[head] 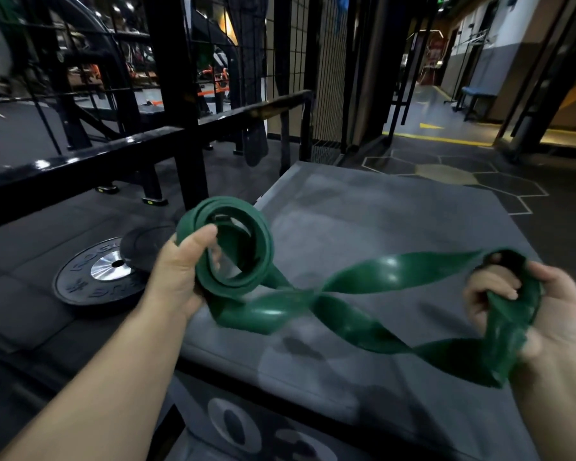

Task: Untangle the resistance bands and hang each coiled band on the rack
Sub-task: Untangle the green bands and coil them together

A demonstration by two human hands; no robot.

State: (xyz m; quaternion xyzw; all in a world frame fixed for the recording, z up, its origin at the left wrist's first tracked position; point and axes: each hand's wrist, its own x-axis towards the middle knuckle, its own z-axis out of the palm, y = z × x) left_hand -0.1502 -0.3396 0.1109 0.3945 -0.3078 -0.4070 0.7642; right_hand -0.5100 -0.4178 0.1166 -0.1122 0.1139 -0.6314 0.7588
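**A:** Which step is in hand?

**B:** Coiling, by my reading. Above the padded plyo box (396, 214), the left hand (180, 271) holds the wound part of the green resistance band (379, 271). Its fingers (207, 232) are curled round a coil of several turns, over the box's left edge. The right hand (546, 311) is over the box's right side, with its fingers (492, 284) closed on the band's free loop. The stretch between the hands is twisted more than once.

**A:** So what does the next move call for?

**B:** Probably turning the free end to flatten those twists, then feeding the slack onto the coil. After that the coil goes to the rack rail (80, 168), beyond the box's far left corner.

**A:** And the count?

**B:** One green band, two hands and one box. There are two weight plates on the floor left of the box: a bumper plate (80, 284), and a smaller plate (143, 244) that seems to overlap its edge. A dark strap (255, 144) hangs from the rail beyond the box; I cannot tell if it is a band.
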